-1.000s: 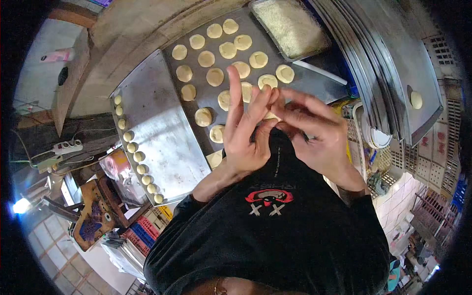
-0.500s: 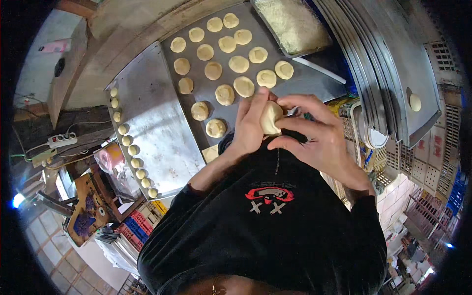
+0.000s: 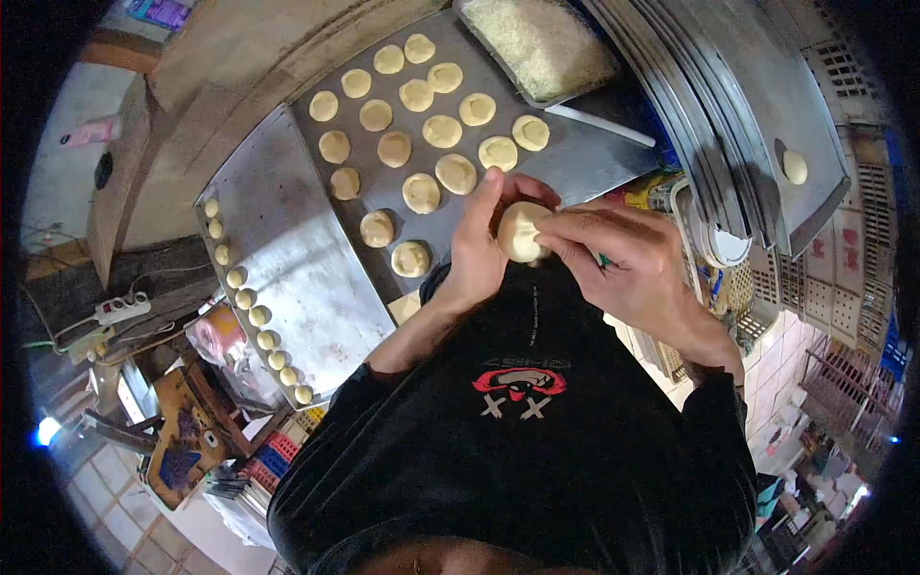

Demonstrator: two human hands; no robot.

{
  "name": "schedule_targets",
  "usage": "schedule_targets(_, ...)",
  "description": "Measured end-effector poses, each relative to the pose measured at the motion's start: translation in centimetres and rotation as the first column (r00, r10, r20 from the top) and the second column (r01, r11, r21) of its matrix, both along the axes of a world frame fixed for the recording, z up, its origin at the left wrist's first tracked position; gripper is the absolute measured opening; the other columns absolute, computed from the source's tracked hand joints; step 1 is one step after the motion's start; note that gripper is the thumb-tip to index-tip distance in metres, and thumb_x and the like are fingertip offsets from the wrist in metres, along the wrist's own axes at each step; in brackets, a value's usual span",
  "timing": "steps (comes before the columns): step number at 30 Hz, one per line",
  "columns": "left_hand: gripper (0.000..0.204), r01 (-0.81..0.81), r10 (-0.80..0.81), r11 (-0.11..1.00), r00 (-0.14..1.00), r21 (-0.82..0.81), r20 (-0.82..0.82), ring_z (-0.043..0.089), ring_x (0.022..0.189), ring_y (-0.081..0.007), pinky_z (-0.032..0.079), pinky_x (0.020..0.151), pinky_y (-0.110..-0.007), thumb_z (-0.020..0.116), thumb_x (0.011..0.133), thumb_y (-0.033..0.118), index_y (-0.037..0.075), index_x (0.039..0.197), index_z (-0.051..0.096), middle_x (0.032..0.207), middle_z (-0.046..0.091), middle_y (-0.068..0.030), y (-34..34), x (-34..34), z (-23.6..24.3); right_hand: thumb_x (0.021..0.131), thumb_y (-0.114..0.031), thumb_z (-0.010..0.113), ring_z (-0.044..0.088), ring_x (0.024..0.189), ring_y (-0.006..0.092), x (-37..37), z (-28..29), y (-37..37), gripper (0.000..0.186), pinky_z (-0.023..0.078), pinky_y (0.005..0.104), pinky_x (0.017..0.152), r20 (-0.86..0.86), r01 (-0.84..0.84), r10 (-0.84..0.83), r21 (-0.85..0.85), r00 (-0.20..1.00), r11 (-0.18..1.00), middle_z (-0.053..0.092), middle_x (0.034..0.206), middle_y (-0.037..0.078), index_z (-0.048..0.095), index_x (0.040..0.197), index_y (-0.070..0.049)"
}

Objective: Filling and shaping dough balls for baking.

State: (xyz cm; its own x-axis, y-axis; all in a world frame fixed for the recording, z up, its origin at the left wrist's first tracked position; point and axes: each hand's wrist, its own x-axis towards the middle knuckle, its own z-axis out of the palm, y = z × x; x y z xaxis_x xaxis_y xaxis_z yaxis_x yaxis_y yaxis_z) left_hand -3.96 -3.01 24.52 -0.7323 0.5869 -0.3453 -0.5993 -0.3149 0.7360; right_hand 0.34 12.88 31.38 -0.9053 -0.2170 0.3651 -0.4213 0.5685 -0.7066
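Note:
Just in front of my black shirt, a smooth pale dough ball rests in my left hand, whose fingers curl around its far side with the thumb raised beside it. My right hand pinches the dough's right side, thumb and fingertips pressed together where its surface gathers into folds. Beyond both hands lies a dark metal tray bearing several flattened dough rounds in rough rows, many with a dent on top. The nearest rounds sit just left of my left hand.
At left, a shiny metal tray carries a line of small dough balls along its outer edge. A pan of pale shreds stands at the back, beside a white stick. Stacked metal trays rise at right; one dough ball lies there.
My right fingers, spread around the dough before, have closed into a pinch on its right side. The dough looks rounder. The whole view has shifted slightly, moving the trays a little leftward.

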Motion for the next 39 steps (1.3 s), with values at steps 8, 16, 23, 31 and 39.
schedule_targets(8, 0.052, -0.295, 0.249, 0.939, 0.938, -0.178, -0.242, 0.053, 0.053, -0.0092, 0.036, 0.040, -0.023, 0.045, 0.099, 0.045, 0.000, 0.081, 0.063, 0.072, 0.062, -0.0050, 2.6, 1.0, 0.5, 0.066, 0.004, 0.076, 0.067, 0.079, 0.0258, 1.5, -0.3, 1.2, 0.026, 0.055, 0.0344, 0.066, -0.047, 0.042, -0.043, -0.016, 0.998, 0.999, 0.066, 0.090, 0.011, 0.069, 0.090, -0.001)
schedule_targets(16, 0.064, 0.222, -0.223, 0.954, 0.975, -0.201, 0.021, 0.061, 0.060, -0.0147, 0.048, 0.044, -0.026, 0.037, 0.098, 0.056, -0.002, 0.088, 0.062, 0.075, 0.064, -0.0088, 4.8, -0.4, 1.3, 0.069, 0.006, 0.075, 0.069, 0.075, 0.0248, 2.2, 1.7, 4.4, 0.021, 0.056, 0.0313, 0.063, -0.039, 0.085, -0.085, 0.006, 0.996, 0.996, 0.071, 0.090, 0.010, 0.072, 0.089, -0.001)
schedule_targets(23, 0.049, 0.013, 0.008, 0.997, 0.961, 0.074, -0.277, 0.057, 0.060, -0.0101, 0.043, 0.051, -0.023, 0.045, 0.099, 0.041, -0.002, 0.085, 0.065, 0.073, 0.064, -0.0061, 9.3, 0.3, 1.9, 0.068, -0.009, 0.084, 0.068, 0.076, 0.0228, 3.5, 3.0, 8.2, 0.022, 0.054, 0.0304, 0.062, -0.012, 0.170, -0.171, -0.013, 0.985, 0.985, 0.068, 0.089, 0.009, 0.073, 0.085, -0.002)
schedule_targets(31, 0.052, 0.114, -0.106, 0.993, 0.936, 0.004, -0.335, 0.063, 0.061, -0.0125, 0.046, 0.044, -0.023, 0.042, 0.100, 0.043, -0.002, 0.092, 0.068, 0.080, 0.068, -0.0092, 15.2, 0.0, 3.8, 0.067, 0.009, 0.076, 0.069, 0.087, 0.0283, 5.3, 3.4, 12.9, 0.031, 0.057, 0.0335, 0.070, -0.038, 0.195, -0.197, -0.041, 0.980, 0.980, 0.070, 0.100, 0.014, 0.073, 0.096, -0.003)
schedule_targets(39, 0.067, 0.602, -0.625, 0.749, 0.781, 0.277, -0.006, 0.063, 0.058, -0.0189, 0.049, 0.044, -0.026, 0.021, 0.100, 0.056, 0.000, 0.122, 0.052, 0.083, 0.067, -0.0197, 20.3, -1.4, 6.7, 0.085, -0.002, 0.069, 0.066, 0.071, 0.0138, 6.7, 3.8, 19.0, 0.009, 0.052, 0.0249, 0.061, 0.182, 0.539, -0.511, -0.176, 0.840, 0.824, 0.071, 0.083, 0.010, 0.073, 0.093, -0.002)
